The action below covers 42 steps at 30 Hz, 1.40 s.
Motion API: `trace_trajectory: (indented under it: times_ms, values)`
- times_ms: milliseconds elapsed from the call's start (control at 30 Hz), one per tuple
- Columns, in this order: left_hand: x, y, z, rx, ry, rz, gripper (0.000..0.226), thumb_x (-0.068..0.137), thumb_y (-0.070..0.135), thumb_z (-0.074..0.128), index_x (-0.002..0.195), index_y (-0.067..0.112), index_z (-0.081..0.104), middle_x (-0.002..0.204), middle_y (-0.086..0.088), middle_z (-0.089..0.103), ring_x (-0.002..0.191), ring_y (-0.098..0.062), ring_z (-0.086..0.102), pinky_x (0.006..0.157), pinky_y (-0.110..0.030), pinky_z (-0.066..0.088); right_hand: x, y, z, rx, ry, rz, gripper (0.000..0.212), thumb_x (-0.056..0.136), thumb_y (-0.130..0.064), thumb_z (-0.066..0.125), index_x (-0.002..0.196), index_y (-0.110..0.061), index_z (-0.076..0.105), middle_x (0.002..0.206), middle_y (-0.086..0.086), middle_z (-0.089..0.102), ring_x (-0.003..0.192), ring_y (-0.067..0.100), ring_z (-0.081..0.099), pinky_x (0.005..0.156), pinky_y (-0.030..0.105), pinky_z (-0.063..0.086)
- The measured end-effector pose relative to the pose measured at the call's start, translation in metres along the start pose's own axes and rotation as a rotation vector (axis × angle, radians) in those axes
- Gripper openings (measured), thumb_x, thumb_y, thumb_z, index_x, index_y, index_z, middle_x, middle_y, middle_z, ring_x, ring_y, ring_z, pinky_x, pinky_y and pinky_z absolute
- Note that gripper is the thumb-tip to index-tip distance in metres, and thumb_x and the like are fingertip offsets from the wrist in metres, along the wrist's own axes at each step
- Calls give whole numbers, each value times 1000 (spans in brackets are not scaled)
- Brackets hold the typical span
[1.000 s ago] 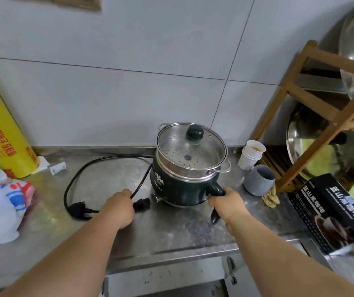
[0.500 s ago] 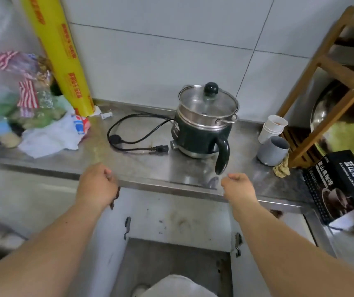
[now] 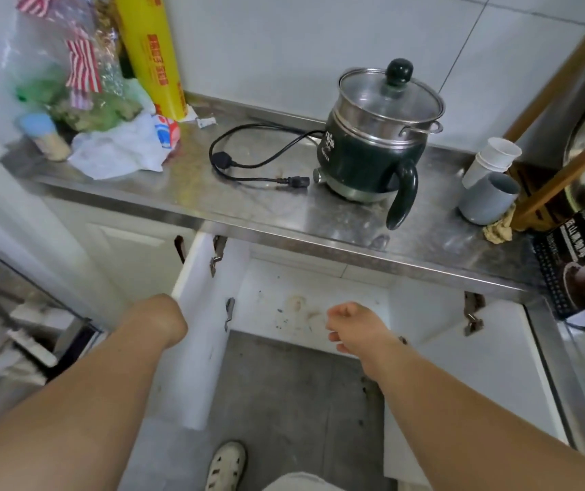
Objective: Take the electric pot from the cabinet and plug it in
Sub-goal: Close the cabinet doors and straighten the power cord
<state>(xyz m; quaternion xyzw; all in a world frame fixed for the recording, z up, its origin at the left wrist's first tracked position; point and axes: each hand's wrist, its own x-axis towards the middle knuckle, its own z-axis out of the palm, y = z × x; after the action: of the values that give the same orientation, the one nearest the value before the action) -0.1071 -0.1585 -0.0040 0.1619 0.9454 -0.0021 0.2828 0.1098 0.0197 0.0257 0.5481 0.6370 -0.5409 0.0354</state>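
Note:
The dark green electric pot (image 3: pixel 362 161), with a steel steamer and a glass lid, stands on the steel counter (image 3: pixel 284 217). Its handle points toward me. The black power cord (image 3: pixel 248 161) lies looped to the pot's left, plugged into nothing, and its connector (image 3: pixel 298 181) rests just beside the base. Below the counter, the left cabinet door (image 3: pixel 199 349) and the right cabinet door (image 3: pixel 461 384) stand wide open onto a bare white shelf (image 3: pixel 301 295). My left hand (image 3: pixel 163 317) is pressed to the left door's outer side, fingers hidden. My right hand (image 3: pixel 351 327) is a loose fist before the opening, holding nothing.
A yellow film roll (image 3: pixel 149 54) and plastic bags (image 3: pixel 114 150) crowd the counter's left end. Stacked paper cups (image 3: pixel 493 159), a grey cup (image 3: pixel 486 198), a wooden rack (image 3: pixel 567 136) and a black box (image 3: pixel 581 264) stand at the right. My shoe (image 3: pixel 227 466) is on the floor.
Both hands left the pot and cord on the counter and dropped to the cabinet. The doors have swung wide open and my view has tilted down.

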Motion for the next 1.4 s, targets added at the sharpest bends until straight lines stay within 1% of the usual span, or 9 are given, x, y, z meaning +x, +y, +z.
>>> trace_trajectory:
  times_ms: [233, 367, 433, 567, 733, 933, 1033, 1167, 1400]
  values:
    - [-2, 59, 19, -504, -262, -13, 29, 82, -3, 51, 110, -9, 49, 103, -31, 63, 81, -41, 70, 68, -52, 59, 2, 7, 27, -134, -193, 12, 34, 86, -24, 56, 120, -20, 59, 114, 2, 63, 110, 21, 60, 100, 38, 49]
    - [-5, 103, 32, -940, -380, -50, 30, 86, 9, 59, 112, -3, 50, 90, -18, 57, 63, -31, 66, 46, -32, 58, 3, 9, 17, -233, -199, 19, 41, 90, -22, 53, 131, -19, 53, 119, 3, 61, 108, 20, 58, 90, 29, 50]
    - [-9, 130, 35, -1035, -450, 7, 17, 86, 2, 52, 102, 0, 57, 89, -14, 55, 68, -26, 63, 55, -31, 59, 4, 9, 9, -251, -144, -2, 49, 90, -20, 52, 138, -22, 44, 116, 5, 58, 96, 20, 54, 77, 26, 47]
    - [-12, 167, 37, -1258, -590, 40, 18, 85, -5, 44, 99, -5, 56, 103, -25, 59, 77, -29, 65, 53, -30, 59, 8, 11, -17, -135, 18, -7, 60, 90, -25, 54, 145, -28, 32, 141, 3, 49, 114, 24, 55, 91, 31, 48]
    - [-12, 185, 32, -1462, -574, 49, 27, 88, -12, 34, 111, -7, 47, 118, -28, 50, 101, -37, 62, 87, -39, 50, -3, 42, -61, -70, 190, 67, 55, 92, -22, 49, 145, -22, 35, 145, 1, 46, 122, 23, 53, 97, 30, 44]
    - [-50, 219, 52, -1189, -519, 30, 32, 90, -8, 29, 115, -3, 48, 115, -16, 50, 113, -36, 57, 83, -46, 52, -26, 108, -130, -118, 533, 226, 52, 90, -22, 48, 141, -18, 40, 139, 12, 43, 105, 32, 60, 76, 31, 49]
    - [-74, 230, 67, -1019, -518, 62, 36, 88, -4, 37, 122, 2, 47, 111, -16, 48, 102, -35, 57, 73, -43, 52, -39, 132, -149, -191, 614, 324, 54, 89, -27, 48, 142, -22, 38, 149, 8, 30, 124, 31, 48, 92, 35, 46]
    - [-96, 237, 86, -986, -517, 77, 45, 87, -3, 44, 132, 2, 39, 108, -10, 42, 96, -31, 55, 77, -43, 51, -53, 150, -159, -249, 611, 451, 57, 87, -32, 48, 143, -26, 36, 150, 6, 33, 136, 30, 32, 112, 47, 28]
    - [-109, 232, 93, -964, -514, 110, 44, 88, 1, 46, 132, 3, 42, 117, -9, 49, 100, -31, 59, 83, -41, 53, -51, 151, -164, -269, 497, 505, 60, 80, -43, 45, 138, -26, 39, 139, 11, 41, 130, 32, 33, 104, 50, 29]
